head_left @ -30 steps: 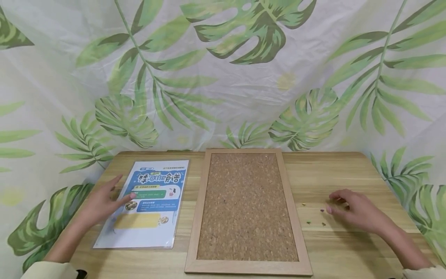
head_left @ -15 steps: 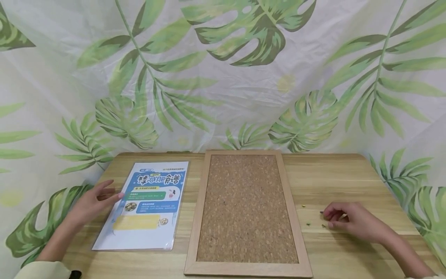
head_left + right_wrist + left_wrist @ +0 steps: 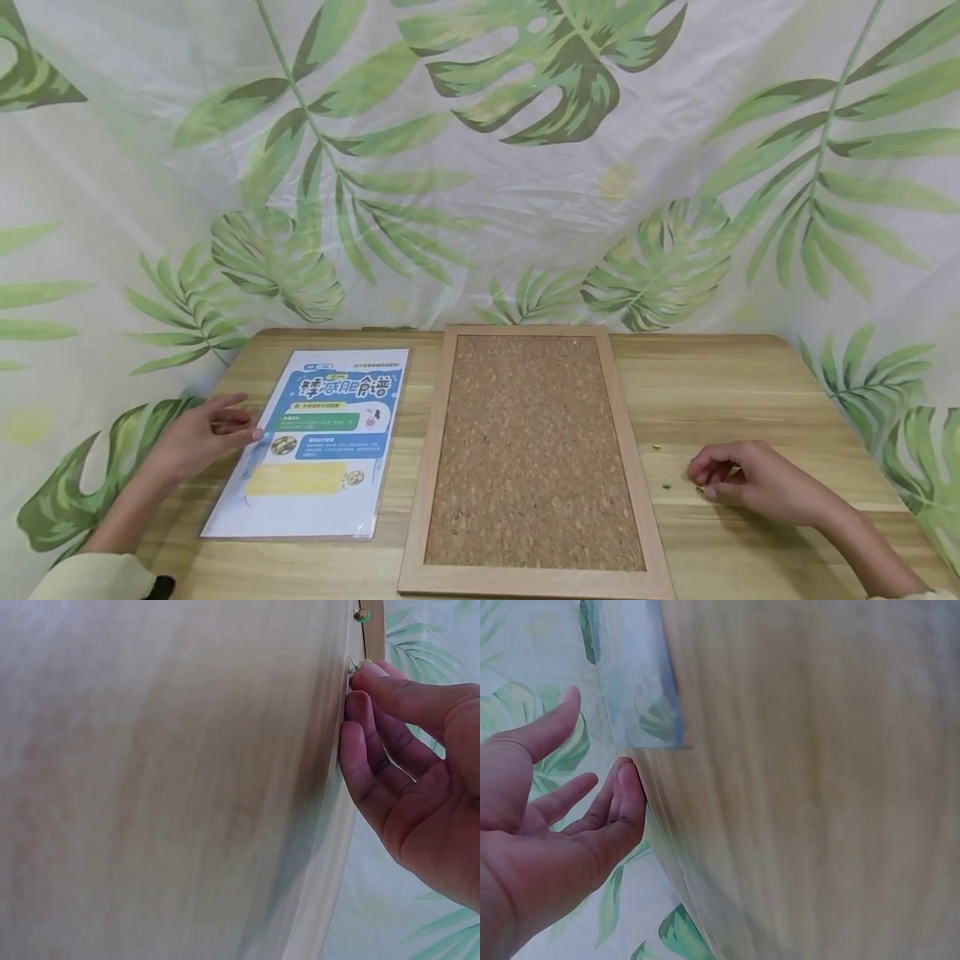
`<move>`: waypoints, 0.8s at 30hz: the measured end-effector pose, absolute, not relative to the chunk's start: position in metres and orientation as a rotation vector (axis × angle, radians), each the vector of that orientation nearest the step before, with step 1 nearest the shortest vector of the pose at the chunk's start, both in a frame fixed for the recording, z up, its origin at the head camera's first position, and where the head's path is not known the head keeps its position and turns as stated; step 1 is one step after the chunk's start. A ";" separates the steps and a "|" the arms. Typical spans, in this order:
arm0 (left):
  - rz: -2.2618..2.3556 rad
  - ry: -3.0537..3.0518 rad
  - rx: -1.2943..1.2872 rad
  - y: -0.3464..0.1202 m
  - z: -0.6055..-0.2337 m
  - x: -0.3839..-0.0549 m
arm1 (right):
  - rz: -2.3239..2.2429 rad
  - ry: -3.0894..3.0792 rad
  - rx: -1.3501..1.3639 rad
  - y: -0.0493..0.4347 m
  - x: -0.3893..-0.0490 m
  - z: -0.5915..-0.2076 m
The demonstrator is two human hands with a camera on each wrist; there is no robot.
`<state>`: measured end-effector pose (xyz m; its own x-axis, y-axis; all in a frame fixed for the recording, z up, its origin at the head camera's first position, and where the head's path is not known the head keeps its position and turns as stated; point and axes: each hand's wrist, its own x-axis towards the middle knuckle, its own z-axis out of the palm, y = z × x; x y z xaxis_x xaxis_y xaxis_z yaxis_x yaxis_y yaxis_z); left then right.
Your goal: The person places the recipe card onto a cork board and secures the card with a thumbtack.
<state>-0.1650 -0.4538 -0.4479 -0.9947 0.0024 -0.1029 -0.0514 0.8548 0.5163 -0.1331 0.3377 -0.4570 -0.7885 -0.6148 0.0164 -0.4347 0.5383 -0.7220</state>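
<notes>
My left hand [image 3: 197, 437] hovers with loosely bent fingers by the left edge of a laminated printed sheet [image 3: 330, 508], its thumb tip overlapping that edge in the head view. In the left wrist view its fingers [image 3: 634, 795] are at the table's edge, holding nothing. My right hand [image 3: 765, 483] is low over the table on the right, thumb and index finger pinching at a small thumbtack [image 3: 354, 666] whose metal point shows beside the thumb tip. Another thumbtack [image 3: 667, 487] and a green one [image 3: 362, 615] lie close by.
A cork board [image 3: 540, 450] in a light wooden frame lies mid-table, between the sheet and the thumbtacks. A further thumbtack [image 3: 656, 447] lies near its right side. The wooden table [image 3: 712, 375] backs onto a leaf-patterned cloth [image 3: 487, 208].
My right hand has come down and slightly left onto the thumbtacks, its fingers closing together; the dark thumbtack beside it is now hidden. My left hand has drawn back from the sheet toward its left edge.
</notes>
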 end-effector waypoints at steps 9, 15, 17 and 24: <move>0.760 2.964 0.016 -0.446 -0.451 -0.169 | -1.096 2.517 -0.904 0.334 -0.134 -0.459; 0.749 2.961 -0.045 -0.444 -0.450 -0.168 | -1.087 2.507 -0.936 0.332 -0.135 -0.461; 0.729 2.965 -0.055 -0.442 -0.450 -0.168 | -1.084 2.505 -0.932 0.332 -0.136 -0.461; 0.661 2.954 -0.099 -0.423 -0.443 -0.172 | -1.081 2.509 -0.923 0.333 -0.135 -0.459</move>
<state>-0.1721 -0.4234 -0.4426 -0.9915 -0.0386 -0.1245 -0.0880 0.9028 0.4210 -0.1353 0.3333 -0.4590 -0.7652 -0.6437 0.0140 -0.4523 0.5219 -0.7232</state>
